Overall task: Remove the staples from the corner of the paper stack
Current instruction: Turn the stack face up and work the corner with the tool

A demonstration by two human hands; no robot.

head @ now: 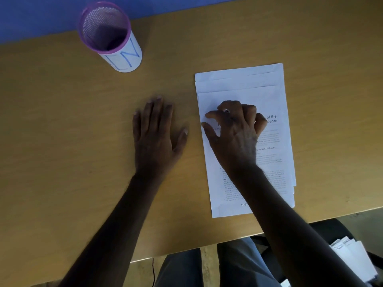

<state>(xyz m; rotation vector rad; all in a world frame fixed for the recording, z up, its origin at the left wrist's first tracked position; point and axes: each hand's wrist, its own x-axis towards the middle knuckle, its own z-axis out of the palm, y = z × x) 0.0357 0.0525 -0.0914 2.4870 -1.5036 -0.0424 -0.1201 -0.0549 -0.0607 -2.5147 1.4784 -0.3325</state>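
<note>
My left hand point(156, 137) lies flat on the wooden desk point(62, 125), fingers spread wide, holding nothing. Right hand point(234, 131) rests on the paper stack point(244, 83), fingers curled; can't tell if they grip anything. Purple mesh cup point(109, 36) stands well apart.

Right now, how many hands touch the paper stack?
1. The right hand rests on the paper stack; the left hand lies flat on the table, beside it.

Bare forearms, no sleeves, ring point(227, 111) on right hand point(234, 129), grey trousers point(244, 264)

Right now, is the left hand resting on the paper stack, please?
No, the left hand lies flat on the bare table, beside the paper stack.
</note>
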